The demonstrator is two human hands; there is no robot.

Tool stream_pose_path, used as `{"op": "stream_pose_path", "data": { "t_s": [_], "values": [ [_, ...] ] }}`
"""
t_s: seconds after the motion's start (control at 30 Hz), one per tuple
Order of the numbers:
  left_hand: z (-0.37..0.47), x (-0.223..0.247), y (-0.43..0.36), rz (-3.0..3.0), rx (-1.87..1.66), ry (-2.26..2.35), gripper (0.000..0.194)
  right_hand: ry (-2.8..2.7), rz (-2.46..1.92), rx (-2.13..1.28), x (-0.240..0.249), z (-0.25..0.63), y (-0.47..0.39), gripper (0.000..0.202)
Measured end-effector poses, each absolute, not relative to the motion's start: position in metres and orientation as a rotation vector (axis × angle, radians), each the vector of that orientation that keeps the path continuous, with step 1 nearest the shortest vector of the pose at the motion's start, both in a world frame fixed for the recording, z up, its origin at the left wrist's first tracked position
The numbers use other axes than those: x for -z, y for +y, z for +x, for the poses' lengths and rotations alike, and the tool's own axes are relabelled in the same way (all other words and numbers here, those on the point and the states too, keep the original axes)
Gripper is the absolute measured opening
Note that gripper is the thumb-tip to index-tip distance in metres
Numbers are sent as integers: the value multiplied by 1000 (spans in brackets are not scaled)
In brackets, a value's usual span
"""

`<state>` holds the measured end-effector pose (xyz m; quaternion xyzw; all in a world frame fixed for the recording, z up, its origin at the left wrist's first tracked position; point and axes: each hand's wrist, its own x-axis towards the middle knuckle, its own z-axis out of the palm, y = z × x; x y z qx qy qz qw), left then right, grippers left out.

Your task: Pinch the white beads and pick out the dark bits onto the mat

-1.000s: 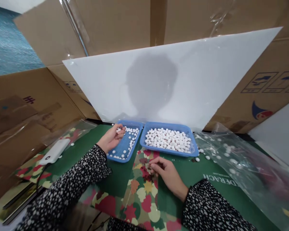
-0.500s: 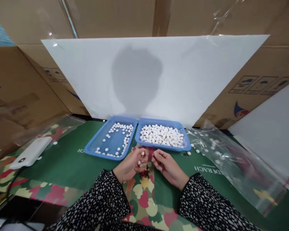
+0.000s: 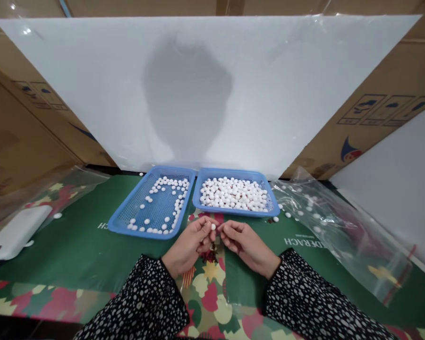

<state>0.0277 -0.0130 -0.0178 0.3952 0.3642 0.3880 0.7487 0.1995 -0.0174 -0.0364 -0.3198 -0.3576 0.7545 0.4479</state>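
Observation:
My left hand (image 3: 194, 241) pinches a small white ball (image 3: 213, 227) between thumb and fingertips. Close beside it, my right hand (image 3: 247, 243) has its thumb and index finger pressed together near the ball; anything between those fingertips is too small to make out. Behind the hands stands a blue basket (image 3: 238, 212) heaped with white balls, dark red bits showing among them. To its left, a second blue basket (image 3: 127, 208) has white balls scattered mostly along its edges. Dark red bits (image 3: 208, 255) lie in a small pile under my hands.
A transparent plastic bag (image 3: 361, 259) lies at the right, with loose white balls (image 3: 288, 215) near it. A white device (image 3: 19, 232) rests at the left. Behind the baskets rises a white board (image 3: 269, 94), with cardboard boxes (image 3: 378, 127) around it.
The view has tilted down and come closer. My left fingers now hold the white ball up at their tips, and my right fingertips have come nearer to it.

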Motion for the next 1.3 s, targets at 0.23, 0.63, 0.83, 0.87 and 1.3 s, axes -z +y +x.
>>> {"op": "stream_pose_path", "data": {
  "t_s": [0.23, 0.63, 0.83, 0.87, 1.3],
  "values": [
    [27, 21, -11, 901, -860, 793, 32, -912, -812, -1785, 33, 202, -16, 20],
    [29, 24, -12, 837, -905, 770, 27, -1154, -912, -1605, 28, 208, -16, 17],
    [31, 23, -13, 847, -896, 783, 27, -1271, -994, -1487, 28, 204, -17, 18],
    [31, 23, -13, 846, -895, 785, 27, -1277, -1001, -1473, 29, 203, -17, 18],
    [31, 24, -13, 972, -896, 796, 26, -1354, -1027, -1391, 29, 201, -18, 20]
  ]
}}
